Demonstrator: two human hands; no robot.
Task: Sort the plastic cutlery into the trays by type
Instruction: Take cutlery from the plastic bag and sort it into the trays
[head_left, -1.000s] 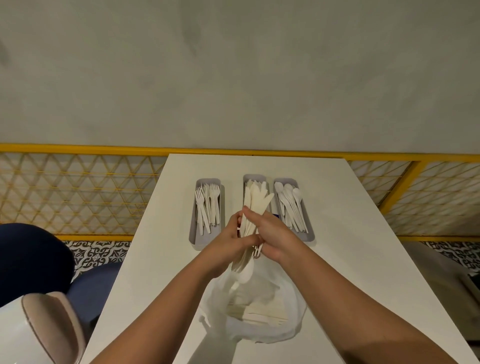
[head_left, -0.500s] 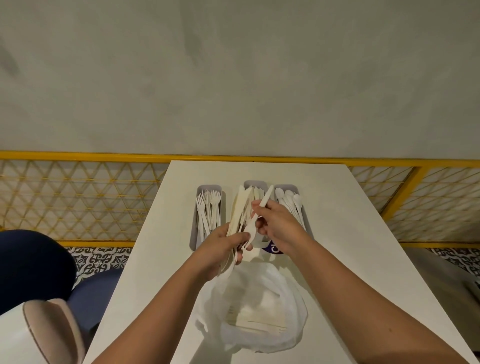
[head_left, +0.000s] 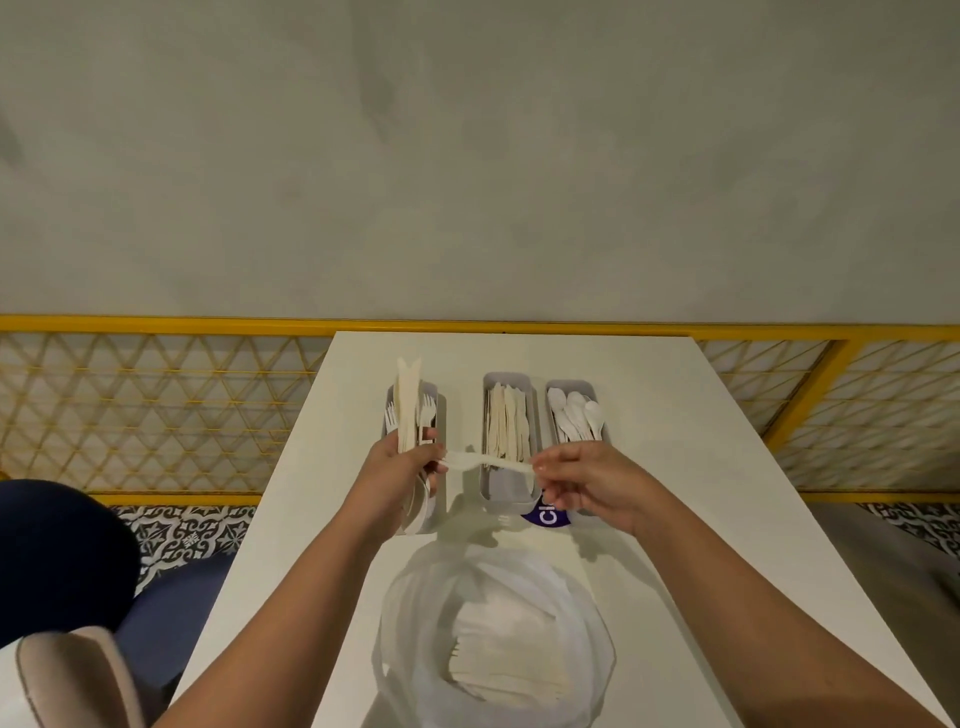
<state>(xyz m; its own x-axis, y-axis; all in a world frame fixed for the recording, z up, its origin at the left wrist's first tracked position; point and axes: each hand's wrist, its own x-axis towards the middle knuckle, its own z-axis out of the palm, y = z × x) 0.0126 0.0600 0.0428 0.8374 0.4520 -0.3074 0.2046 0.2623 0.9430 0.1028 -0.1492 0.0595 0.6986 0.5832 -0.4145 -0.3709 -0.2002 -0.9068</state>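
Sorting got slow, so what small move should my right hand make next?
Probably draw the single white plastic utensil clear of the white cutlery bundle in the left hand: the right hand pinches one end, the other meets that bundle, type unclear.

Light: dim, warm and even, from overhead.
Shadows: soft, pooling on the white rectangular table (head_left: 675, 441).
Distortion: wide-angle bowing of the yellow metal railing (head_left: 156, 323).
Focus: slightly soft throughout.
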